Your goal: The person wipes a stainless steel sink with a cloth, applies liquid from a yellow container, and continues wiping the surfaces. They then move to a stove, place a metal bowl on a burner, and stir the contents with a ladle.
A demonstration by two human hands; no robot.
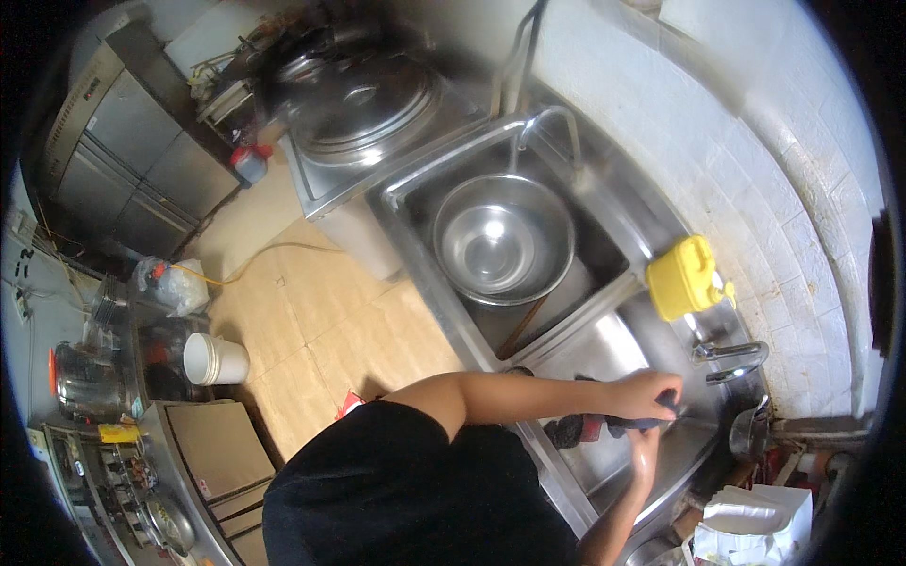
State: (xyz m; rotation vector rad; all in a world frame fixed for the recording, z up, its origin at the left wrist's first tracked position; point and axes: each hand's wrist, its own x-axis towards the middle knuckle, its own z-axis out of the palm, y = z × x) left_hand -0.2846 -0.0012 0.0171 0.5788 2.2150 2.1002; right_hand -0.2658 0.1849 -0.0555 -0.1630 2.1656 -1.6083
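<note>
Over the right-hand basin of a steel double sink [612, 336], my left hand [640, 396] grips a dark, bunched-up cloth [566, 431]. Part of the cloth has a reddish patch, and one end hangs to the left below my forearm. My right hand [643, 440] is just under the left one and closes on the same cloth. Its fingers are partly hidden by the left hand and the fabric. A chrome faucet [736, 361] reaches out on the wall side of my hands.
A large steel bowl [502, 240] stands in the other basin beside a thin brown stick [522, 329]. On the sink's back ledge sits a yellow plastic jug [681, 279]. A big lidded pot [364, 106] is beyond. A white bucket [216, 359] lies on the tiled floor [318, 339].
</note>
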